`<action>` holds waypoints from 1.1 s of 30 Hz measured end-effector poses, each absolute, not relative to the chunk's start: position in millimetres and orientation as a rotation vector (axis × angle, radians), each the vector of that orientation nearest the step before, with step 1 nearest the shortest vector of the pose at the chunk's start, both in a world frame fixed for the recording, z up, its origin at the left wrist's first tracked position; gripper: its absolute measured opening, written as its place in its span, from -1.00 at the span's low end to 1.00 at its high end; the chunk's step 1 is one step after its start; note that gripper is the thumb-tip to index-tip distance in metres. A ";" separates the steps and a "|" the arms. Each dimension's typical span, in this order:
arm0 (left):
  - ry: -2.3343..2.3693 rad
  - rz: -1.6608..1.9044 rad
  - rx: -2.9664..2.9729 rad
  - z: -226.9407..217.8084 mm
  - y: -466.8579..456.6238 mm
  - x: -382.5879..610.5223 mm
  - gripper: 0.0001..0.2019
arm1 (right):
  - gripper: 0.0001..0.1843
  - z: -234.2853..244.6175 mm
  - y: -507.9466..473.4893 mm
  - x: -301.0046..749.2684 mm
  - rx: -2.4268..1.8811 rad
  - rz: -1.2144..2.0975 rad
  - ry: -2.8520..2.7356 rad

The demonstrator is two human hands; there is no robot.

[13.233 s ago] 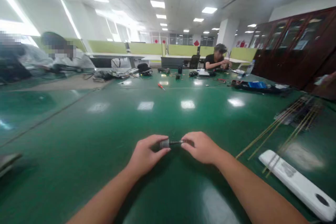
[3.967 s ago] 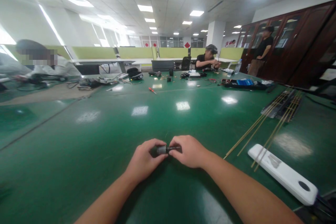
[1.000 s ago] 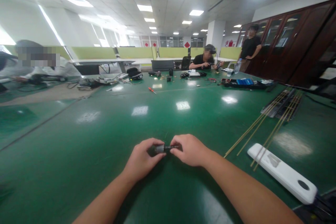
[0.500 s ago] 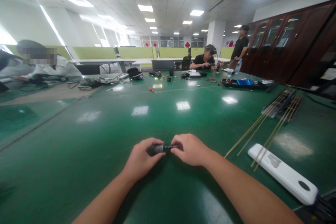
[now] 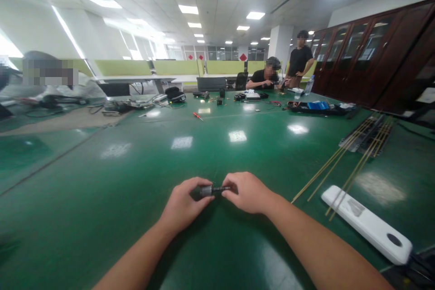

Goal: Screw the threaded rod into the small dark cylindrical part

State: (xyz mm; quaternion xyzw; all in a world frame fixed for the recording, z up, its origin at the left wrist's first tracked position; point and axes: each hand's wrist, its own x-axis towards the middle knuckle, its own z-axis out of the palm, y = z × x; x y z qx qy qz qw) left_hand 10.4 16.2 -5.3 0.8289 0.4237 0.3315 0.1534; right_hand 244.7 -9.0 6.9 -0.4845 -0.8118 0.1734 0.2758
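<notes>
My left hand [image 5: 183, 204] pinches a small grey cylindrical part [image 5: 205, 190] between thumb and fingers, just above the green table [image 5: 142, 158]. A thin dark threaded shaft [image 5: 220, 188] sticks out of that part to the right. My right hand [image 5: 246, 192] is closed around the shaft's other end. The two hands nearly touch, with both forearms reaching in from the bottom edge. What the shaft ends in under the right fingers is hidden.
A white power strip [image 5: 367, 224] lies at the right, crossed by several long thin brass rods [image 5: 343, 158]. A red-handled screwdriver [image 5: 197, 116] lies mid-table. A seated person [image 5: 267, 77] works at the far end, and another person [image 5: 299, 59] stands beside them. Tools and cables clutter the far edge.
My hands and the part stay almost in place, held the same way. The standing person at the back has walked left toward the seated one.
</notes>
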 end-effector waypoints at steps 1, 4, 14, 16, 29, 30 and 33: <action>1.218 0.951 2.374 -4.9 16.2 10.4 -0.76 | -0.87 7.4 -9.2 244.7 -1.305 0.469 -2.178; 1.220 0.951 2.368 -3.6 16.1 10.6 -0.77 | -0.87 9.3 -9.9 244.4 -1.313 0.480 -2.173; 1.220 0.940 2.364 -2.0 14.4 11.4 -0.76 | -0.88 12.0 -11.5 244.0 -1.328 0.479 -2.171; 1.221 0.943 2.364 -2.6 14.6 10.9 -0.77 | -0.87 12.7 -11.9 244.0 -1.339 0.474 -2.168; 1.237 0.950 2.359 -1.2 14.9 11.5 -0.76 | -0.87 9.7 -9.9 244.6 -1.347 0.478 -2.160; 1.239 0.949 2.360 -1.4 14.8 11.6 -0.76 | -0.87 9.6 -9.9 244.5 -1.343 0.478 -2.159; 1.241 0.948 2.363 -2.2 14.8 11.2 -0.75 | -0.87 10.2 -10.7 244.5 -1.342 0.481 -2.162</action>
